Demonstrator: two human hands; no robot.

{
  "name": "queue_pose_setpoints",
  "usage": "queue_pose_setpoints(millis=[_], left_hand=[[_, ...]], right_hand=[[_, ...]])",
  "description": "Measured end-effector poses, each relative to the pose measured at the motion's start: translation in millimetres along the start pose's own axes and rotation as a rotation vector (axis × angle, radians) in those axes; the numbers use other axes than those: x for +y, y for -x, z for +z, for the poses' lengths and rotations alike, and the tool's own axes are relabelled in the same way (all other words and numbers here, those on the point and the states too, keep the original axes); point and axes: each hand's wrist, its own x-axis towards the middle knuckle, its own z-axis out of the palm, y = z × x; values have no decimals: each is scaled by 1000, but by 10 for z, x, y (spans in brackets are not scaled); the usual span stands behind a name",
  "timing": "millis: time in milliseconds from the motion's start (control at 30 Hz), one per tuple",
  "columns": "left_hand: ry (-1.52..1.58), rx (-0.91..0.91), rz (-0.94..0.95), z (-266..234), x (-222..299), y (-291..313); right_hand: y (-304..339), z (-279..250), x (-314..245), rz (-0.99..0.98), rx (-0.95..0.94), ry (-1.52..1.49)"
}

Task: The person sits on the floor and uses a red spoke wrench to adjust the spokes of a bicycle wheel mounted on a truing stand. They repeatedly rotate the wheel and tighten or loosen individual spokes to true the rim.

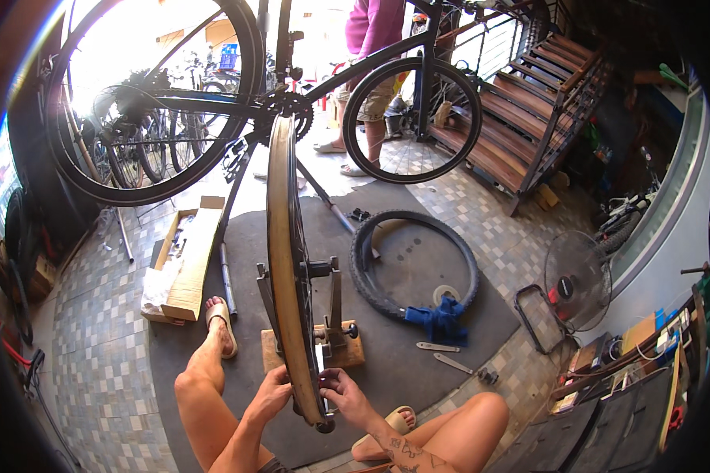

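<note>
A: Where is the bicycle wheel (279, 213)?
B: Upright in a truing stand (335, 303) with a wooden base (349, 352), between the seated person's legs, its pale rim toward them.
A: And the left hand (270, 396)?
B: At the wheel's left side, low down, its fingers curled in against the rim. Whether they grip it or only rest there, one cannot tell.
A: The right hand (345, 398)?
B: Opposite, by the spoke side, thumb and fingers bent nearly together; anything pinched between them is too small to make out.
A: What lies nearby?
B: On the grey mat to the right, a knobbly tyre (361, 282), a blue cloth (447, 319) touching it, and two flat metal tools just beyond the cloth's near edge.
</note>
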Motion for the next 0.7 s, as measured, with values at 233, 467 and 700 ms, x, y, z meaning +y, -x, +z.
queue_pose_setpoints(millis=[233,467,700], left_hand=[[-77,63,-79,85,77,-13],[-139,65,59,110,-23,-10],[-42,-108,-103,-205,-257,-125]], right_hand=[[41,43,-69,41,17,37],[163,163,-271,-398,208,769],[-45,-37,18,130,-22,-39]])
